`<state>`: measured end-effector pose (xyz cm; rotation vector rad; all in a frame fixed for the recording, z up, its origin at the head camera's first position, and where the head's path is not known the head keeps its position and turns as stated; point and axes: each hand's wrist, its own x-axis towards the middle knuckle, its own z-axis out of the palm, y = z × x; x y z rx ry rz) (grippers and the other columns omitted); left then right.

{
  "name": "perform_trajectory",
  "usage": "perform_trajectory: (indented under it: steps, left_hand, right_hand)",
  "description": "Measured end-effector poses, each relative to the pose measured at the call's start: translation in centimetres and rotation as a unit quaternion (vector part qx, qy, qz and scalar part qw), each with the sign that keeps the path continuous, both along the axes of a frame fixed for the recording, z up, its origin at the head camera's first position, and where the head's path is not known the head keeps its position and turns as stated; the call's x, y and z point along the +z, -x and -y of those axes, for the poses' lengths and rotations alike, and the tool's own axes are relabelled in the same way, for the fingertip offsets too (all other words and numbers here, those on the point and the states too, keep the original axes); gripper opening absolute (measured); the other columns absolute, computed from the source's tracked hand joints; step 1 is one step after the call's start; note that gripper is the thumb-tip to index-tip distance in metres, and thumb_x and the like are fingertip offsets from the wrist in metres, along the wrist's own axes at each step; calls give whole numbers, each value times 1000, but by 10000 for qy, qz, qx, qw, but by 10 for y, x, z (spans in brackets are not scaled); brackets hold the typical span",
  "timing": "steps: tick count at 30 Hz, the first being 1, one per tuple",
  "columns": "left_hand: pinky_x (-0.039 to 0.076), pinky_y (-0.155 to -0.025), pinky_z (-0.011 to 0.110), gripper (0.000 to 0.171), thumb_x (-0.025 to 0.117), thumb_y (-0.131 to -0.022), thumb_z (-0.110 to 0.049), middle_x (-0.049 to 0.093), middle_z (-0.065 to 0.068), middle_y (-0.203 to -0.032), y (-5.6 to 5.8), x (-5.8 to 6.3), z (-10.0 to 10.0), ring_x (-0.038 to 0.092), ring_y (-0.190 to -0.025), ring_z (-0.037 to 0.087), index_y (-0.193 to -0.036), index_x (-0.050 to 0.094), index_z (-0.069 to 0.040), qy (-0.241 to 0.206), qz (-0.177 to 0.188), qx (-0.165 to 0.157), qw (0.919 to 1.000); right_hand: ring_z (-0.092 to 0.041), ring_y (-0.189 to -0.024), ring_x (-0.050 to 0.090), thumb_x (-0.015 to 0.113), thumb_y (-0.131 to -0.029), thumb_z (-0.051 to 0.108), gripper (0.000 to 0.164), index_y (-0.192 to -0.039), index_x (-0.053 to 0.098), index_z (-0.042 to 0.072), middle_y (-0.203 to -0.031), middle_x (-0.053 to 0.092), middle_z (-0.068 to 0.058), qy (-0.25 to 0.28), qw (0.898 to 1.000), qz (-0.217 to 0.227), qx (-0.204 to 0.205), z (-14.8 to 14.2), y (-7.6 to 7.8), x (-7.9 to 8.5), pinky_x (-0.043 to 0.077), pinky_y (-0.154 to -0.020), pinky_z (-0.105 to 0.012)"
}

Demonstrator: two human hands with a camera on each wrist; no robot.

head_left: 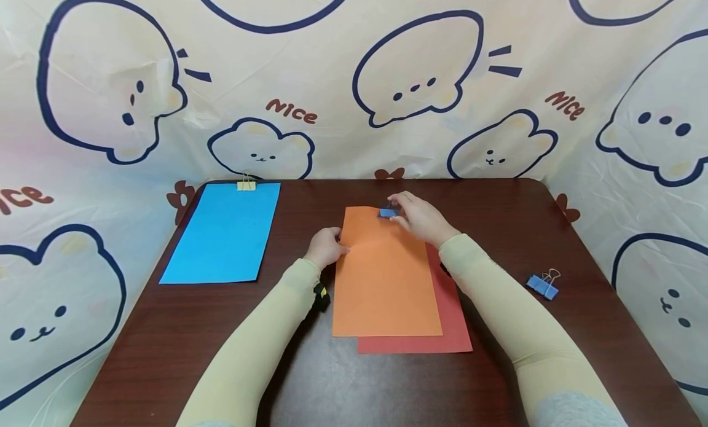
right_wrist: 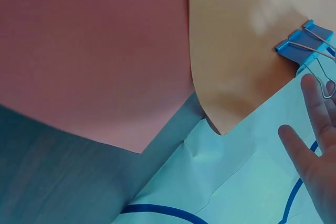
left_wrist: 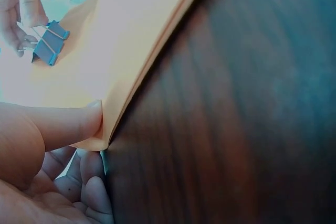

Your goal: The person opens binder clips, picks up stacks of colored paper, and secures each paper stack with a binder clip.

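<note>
Orange paper (head_left: 384, 279) lies over a red sheet (head_left: 456, 316), which sticks out at its right and near edges. My left hand (head_left: 325, 247) pinches the orange paper's left edge, thumb (left_wrist: 79, 121) on top and fingers curled beneath. In the left wrist view the edge looks like more than one layer. A blue binder clip (head_left: 388, 212) sits on the far edge of the orange paper, its wire handles showing in both wrist views. My right hand (head_left: 423, 220) holds the clip by its handles; part of that hand is cut off in the right wrist view.
A second blue binder clip (head_left: 543, 285) lies on the brown table (head_left: 553, 230) at the right. Blue paper (head_left: 224, 236) with a yellow binder clip (head_left: 246, 185) at its far edge lies at the left. A patterned cloth (head_left: 332, 77) hangs behind the table.
</note>
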<state>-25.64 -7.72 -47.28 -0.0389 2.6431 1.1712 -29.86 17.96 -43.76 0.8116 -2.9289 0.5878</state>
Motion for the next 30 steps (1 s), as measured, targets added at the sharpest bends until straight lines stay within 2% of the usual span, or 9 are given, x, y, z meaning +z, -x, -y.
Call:
perform_trajectory:
  steps: [5,10,18,30]
  left_hand:
    - [59,-91,41,46,76,-93,-10,69,17,-123,0,0,0,67,-100,29,-136,62,0,28,-45,13,10000]
    - [58,-83,38,34,77,-92,-11,69,16,-111,-1,0,0,64,-91,27,-124,66,0,75,-86,17,9999]
    - [59,-84,39,40,77,-92,-10,71,16,-111,1,-3,-1,66,-93,26,-130,66,-1,111,-92,31,9999]
    - [53,-75,34,29,77,-93,-10,67,14,-102,0,-2,1,60,-85,25,-119,67,-1,59,-150,-53,9999]
  right_hand:
    - [-29,-121,59,75,-96,21,57,-146,51,6,-135,57,-14,124,9998,158,-31,-1,-2,0,48,-112,-45]
    - [-31,-128,54,73,-98,24,60,-150,49,8,-141,55,-14,196,9996,198,-98,-1,-4,0,43,-116,-46]
    - [-32,-134,51,68,-101,27,63,-155,43,7,-148,50,-15,249,9995,78,-168,1,-4,-1,41,-117,-47]
    - [-31,-135,55,65,-103,26,66,-160,36,6,-155,45,-16,362,9984,331,-272,4,3,-1,42,-116,-47]
